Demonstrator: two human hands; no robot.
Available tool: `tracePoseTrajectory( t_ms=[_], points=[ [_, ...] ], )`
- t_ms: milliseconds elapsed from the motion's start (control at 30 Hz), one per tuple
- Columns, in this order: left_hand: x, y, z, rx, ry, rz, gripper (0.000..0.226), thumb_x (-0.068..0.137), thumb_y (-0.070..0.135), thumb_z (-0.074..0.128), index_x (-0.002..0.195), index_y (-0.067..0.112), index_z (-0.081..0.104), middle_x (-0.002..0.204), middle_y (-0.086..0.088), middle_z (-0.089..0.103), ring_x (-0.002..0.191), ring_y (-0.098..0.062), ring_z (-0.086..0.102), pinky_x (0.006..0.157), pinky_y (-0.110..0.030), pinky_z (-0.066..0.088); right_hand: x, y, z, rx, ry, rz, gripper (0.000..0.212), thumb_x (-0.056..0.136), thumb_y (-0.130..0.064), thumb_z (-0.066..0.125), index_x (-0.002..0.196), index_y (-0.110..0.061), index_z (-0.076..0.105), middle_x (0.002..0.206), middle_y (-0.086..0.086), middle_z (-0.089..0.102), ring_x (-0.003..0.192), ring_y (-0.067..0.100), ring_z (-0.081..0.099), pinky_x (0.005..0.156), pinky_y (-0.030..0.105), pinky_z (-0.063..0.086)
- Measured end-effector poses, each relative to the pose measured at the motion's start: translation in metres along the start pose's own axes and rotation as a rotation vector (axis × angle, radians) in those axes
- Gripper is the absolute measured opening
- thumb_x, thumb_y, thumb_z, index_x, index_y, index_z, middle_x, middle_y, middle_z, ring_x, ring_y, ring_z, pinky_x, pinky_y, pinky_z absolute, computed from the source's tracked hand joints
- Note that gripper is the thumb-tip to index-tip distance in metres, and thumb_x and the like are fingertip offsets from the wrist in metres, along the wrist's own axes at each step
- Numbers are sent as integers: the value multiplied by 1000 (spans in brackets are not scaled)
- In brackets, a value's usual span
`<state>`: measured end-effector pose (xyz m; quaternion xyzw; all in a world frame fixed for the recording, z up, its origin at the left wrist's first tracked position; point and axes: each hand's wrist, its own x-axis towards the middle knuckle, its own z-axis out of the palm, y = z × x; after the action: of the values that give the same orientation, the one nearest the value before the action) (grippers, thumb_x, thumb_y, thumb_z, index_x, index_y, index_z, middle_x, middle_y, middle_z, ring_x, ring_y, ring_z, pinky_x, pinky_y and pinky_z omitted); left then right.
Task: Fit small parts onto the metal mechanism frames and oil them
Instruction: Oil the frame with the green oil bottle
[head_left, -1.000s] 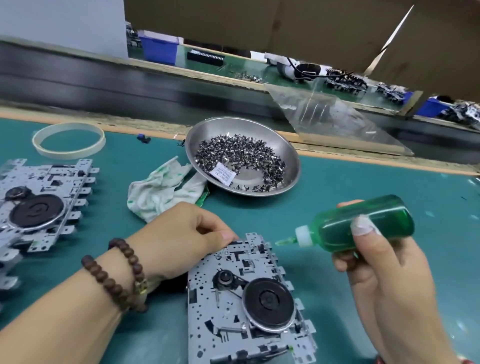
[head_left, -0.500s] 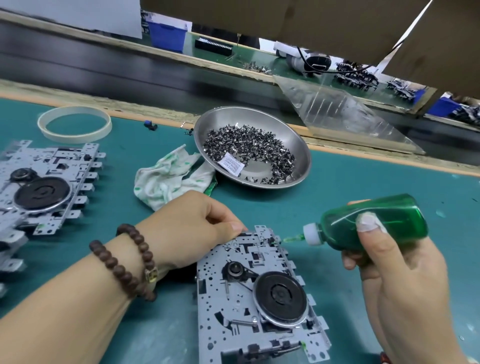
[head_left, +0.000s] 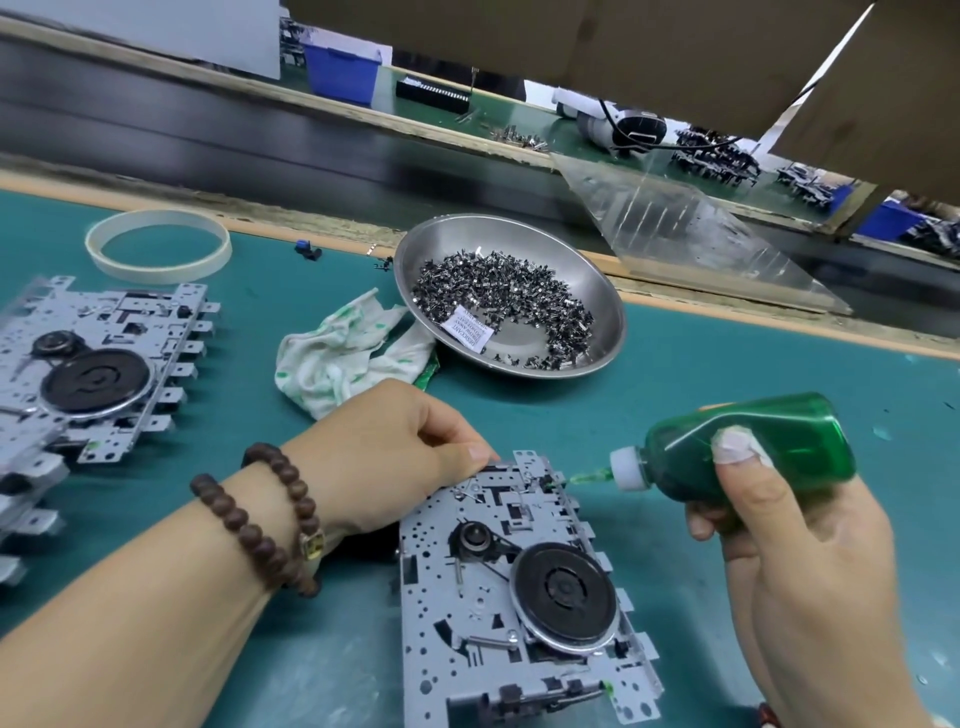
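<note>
Nozzle now reaches the frame (head_left: 524, 587) edge: my right hand (head_left: 789, 561) grips the oil bottle (head_left: 748, 447); my left hand (head_left: 395, 457) pinches the corner, steadying it.

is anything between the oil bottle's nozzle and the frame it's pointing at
Nothing visible. The green bottle, held in the right hand, has its nozzle tip at the far edge of the metal frame; the left hand grips another corner.
</note>
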<state>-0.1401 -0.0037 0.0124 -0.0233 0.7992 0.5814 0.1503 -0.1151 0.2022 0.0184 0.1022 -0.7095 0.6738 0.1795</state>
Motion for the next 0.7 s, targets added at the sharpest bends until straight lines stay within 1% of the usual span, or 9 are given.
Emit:
tracePoseTrajectory(
  t_ms=[133,267,500,700],
  points=[
    [1,0,0,0,0,-2,16,85,19,63,73,17,74,71,5,73,70,-11,67,77,-29,55,0,0,1,2,-3,-9,40,62,-63,72,83,-29,68,75,-5,70,56,9,55,49,16,43],
    [1,0,0,-7,0,0,17,85,19,63,72,18,74,71,5,73,69,-9,67,75,-27,55,0,0,1,7,-4,-14,40,62,-63,72,83,-29,68,74,-6,69,55,8,54,49,16,43],
    [1,-1,0,-4,8,11,18,84,19,64,69,19,74,70,5,73,65,-7,64,75,-27,54,0,0,1,4,-11,-17,38,65,-61,71,83,-28,67,74,-5,70,57,10,56,48,16,43],
    [1,-1,0,-2,7,13,19,84,20,64,67,21,74,70,5,73,66,-8,65,75,-27,54,0,0,0,3,-11,-16,39,65,-61,71,83,-27,67,75,-2,71,57,13,55,49,17,43]
  ],
)
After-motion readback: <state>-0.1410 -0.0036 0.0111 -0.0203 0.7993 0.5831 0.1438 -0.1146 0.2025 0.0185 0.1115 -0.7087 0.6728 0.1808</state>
